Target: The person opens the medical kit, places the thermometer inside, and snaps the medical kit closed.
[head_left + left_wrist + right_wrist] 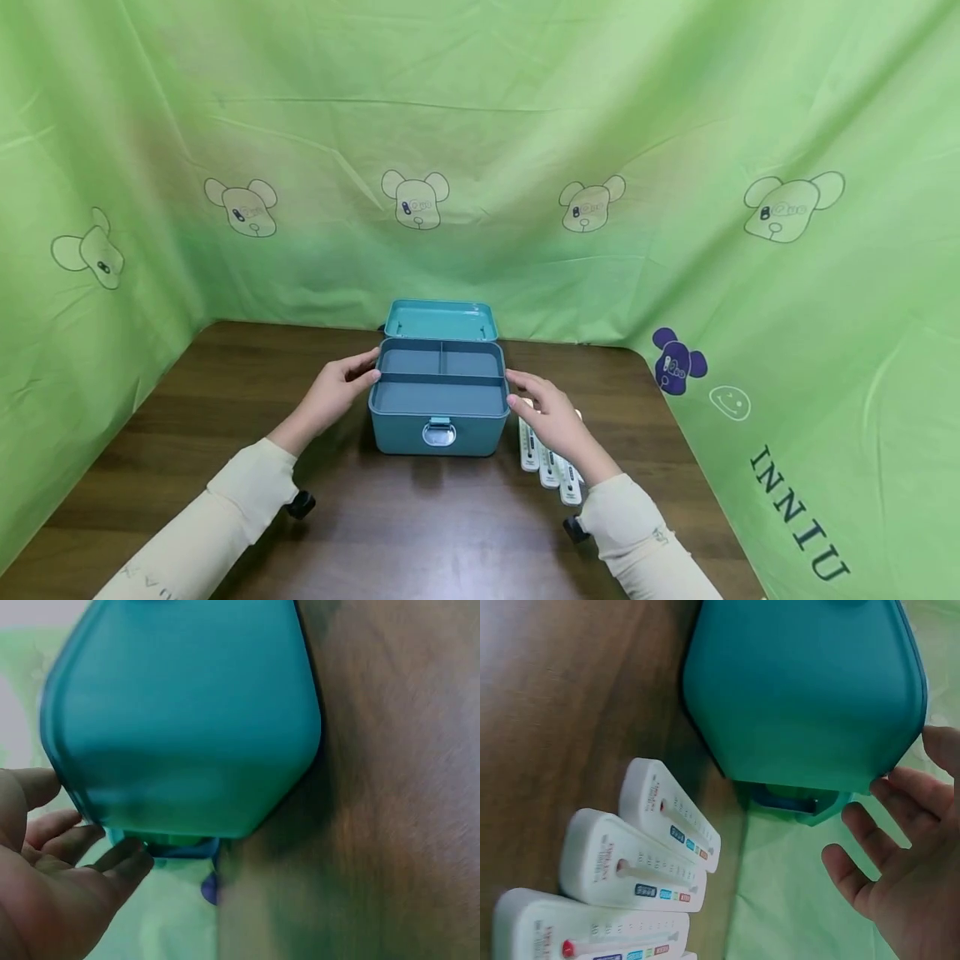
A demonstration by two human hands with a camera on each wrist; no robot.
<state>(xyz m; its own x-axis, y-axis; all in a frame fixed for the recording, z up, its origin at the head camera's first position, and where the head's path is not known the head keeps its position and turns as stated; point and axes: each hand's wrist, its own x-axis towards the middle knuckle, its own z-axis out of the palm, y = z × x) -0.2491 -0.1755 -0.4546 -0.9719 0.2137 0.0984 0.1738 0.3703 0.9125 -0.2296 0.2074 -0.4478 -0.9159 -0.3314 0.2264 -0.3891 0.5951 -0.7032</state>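
Plainly, the left hand [335, 393] is at the left side of the box [401, 435], its fingers parted and loosely bent, the tips touching the rim [441, 413] without closing round it. The box stands upright on the table [420, 542], near the middle of its far edge, with its lid [441, 320] tipped back. The right hand [551, 412] touches the other side — fingers spread, nothing clasped. Partly beneath it, thermometers [549, 475] lie fanned between the box and the table's right edge.

With so light a touch, an uneven lift or push could let the box tilt or slip; a low sweep of the right hand could scatter the thermometers. The head view alone shows the dividers [441, 378]; the right wrist view gives the thermometers' coloured labels and a red bulb [568, 948] — and a sliver of a fourth beyond three.
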